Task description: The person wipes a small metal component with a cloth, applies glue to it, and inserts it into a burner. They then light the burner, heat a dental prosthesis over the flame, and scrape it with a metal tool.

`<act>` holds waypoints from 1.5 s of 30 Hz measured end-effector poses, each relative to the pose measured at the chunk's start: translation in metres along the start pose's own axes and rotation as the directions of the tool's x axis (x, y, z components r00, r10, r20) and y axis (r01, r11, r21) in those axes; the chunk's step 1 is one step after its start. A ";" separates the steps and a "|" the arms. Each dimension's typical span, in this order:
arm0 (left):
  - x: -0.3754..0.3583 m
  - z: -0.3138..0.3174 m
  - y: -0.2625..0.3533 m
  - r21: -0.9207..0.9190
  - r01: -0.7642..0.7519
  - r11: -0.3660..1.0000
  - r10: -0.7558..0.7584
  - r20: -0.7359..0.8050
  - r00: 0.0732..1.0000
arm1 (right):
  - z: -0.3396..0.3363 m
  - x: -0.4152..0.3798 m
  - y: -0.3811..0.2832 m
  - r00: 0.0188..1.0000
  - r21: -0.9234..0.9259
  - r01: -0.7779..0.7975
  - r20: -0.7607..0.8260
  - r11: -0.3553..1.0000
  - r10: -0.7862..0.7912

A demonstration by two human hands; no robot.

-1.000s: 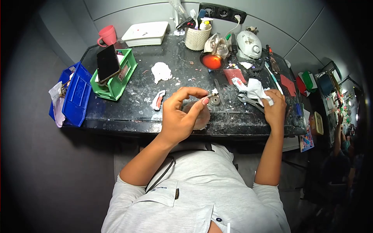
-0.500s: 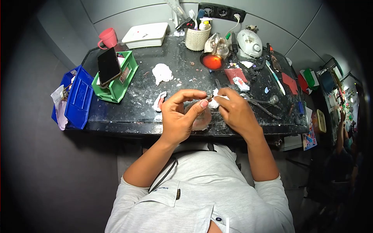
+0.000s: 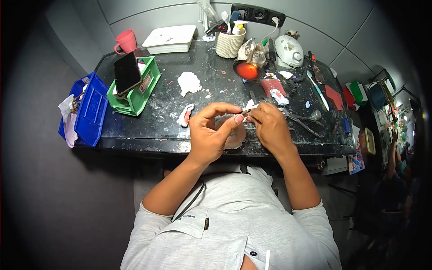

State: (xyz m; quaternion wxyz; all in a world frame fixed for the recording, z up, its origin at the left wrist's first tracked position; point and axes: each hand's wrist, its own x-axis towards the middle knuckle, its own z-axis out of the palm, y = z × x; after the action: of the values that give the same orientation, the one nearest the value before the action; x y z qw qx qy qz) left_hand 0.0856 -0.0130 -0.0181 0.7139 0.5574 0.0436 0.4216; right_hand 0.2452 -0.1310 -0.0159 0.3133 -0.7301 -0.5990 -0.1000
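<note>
Over the desk's front edge, my left hand [image 3: 208, 134] is closed in a pinch, thumb and index finger on a small dark piece [image 3: 246, 111] too small to name. My right hand [image 3: 272, 128] meets it from the other side; its fingertips are pressed together at the piece, and what they hold is hidden. Below and between the hands is a pale, pinkish rounded mould-like piece [image 3: 235, 137], partly covered by my left hand. To the left lies a pink-and-white curved piece [image 3: 186, 115]. Metal pliers [image 3: 306, 125] lie right of my right hand.
Farther back are a dark bowl with glowing orange-red contents [image 3: 247, 70], red sheets [image 3: 272, 85] and a white-and-blue handled tool [image 3: 319, 90]. A phone [image 3: 128, 73] rests on a green bin [image 3: 148, 85], beside a blue bin [image 3: 91, 114]. White scraps [image 3: 189, 83] litter the black desk.
My right hand has turned and drawn its fingers closer in against the small dark piece. My left hand keeps nearly the same pinch. The view has shifted slightly.
</note>
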 end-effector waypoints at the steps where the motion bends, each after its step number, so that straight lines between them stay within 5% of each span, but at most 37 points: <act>1: 0.000 -0.001 -0.001 -0.001 -0.005 1.000 0.005 0.000 1.000 | 0.001 -0.002 -0.001 1.000 -0.003 0.004 -0.002 1.000 -0.004; 3: 0.000 -0.003 -0.003 0.025 -0.011 1.000 0.011 0.004 1.000 | 0.002 -0.008 -0.004 0.997 -0.136 0.068 -0.023 0.988 -0.071; 10: -0.001 -0.001 -0.001 -0.004 0.010 1.000 -0.010 -0.002 1.000 | -0.018 -0.015 0.004 0.985 -0.031 0.077 -0.155 0.997 -0.081; 12: -0.001 -0.001 -0.001 0.007 0.006 1.000 -0.006 0.002 1.000 | -0.030 -0.015 0.010 0.955 0.088 -0.113 -0.263 0.990 0.133; 15: -0.001 -0.004 -0.003 0.020 -0.018 1.000 0.018 0.009 1.000 | -0.042 -0.011 0.019 0.928 0.101 -0.188 -0.307 0.977 0.210; 28: -0.004 -0.013 -0.001 -0.084 0.119 0.989 -0.118 0.012 0.993 | -0.031 -0.011 0.015 0.961 0.091 -0.195 -0.183 0.977 0.209; 31: -0.007 -0.015 -0.002 -0.087 0.152 0.984 -0.152 0.014 0.988 | -0.033 -0.007 0.005 0.957 0.231 -0.167 -0.197 0.958 0.214; 34: -0.007 -0.015 -0.003 -0.092 0.152 0.984 -0.151 0.016 0.988 | -0.026 -0.007 0.003 0.994 0.228 -0.049 -0.082 0.972 0.069; 36: -0.007 -0.016 -0.005 -0.101 0.168 0.981 -0.169 -0.004 0.986 | -0.025 -0.009 0.000 0.999 0.036 -0.042 0.021 0.998 0.041; 45: -0.012 -0.021 -0.008 -0.104 0.192 0.976 -0.195 -0.012 0.981 | -0.049 0.004 -0.026 0.996 0.153 -0.023 -0.087 0.988 0.037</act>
State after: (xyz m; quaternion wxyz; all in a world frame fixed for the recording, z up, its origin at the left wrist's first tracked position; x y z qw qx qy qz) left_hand 0.0712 -0.0051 -0.0369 0.7787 0.5085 0.0838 0.3578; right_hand 0.2333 -0.1538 0.0333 0.3958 -0.7080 -0.5791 -0.0820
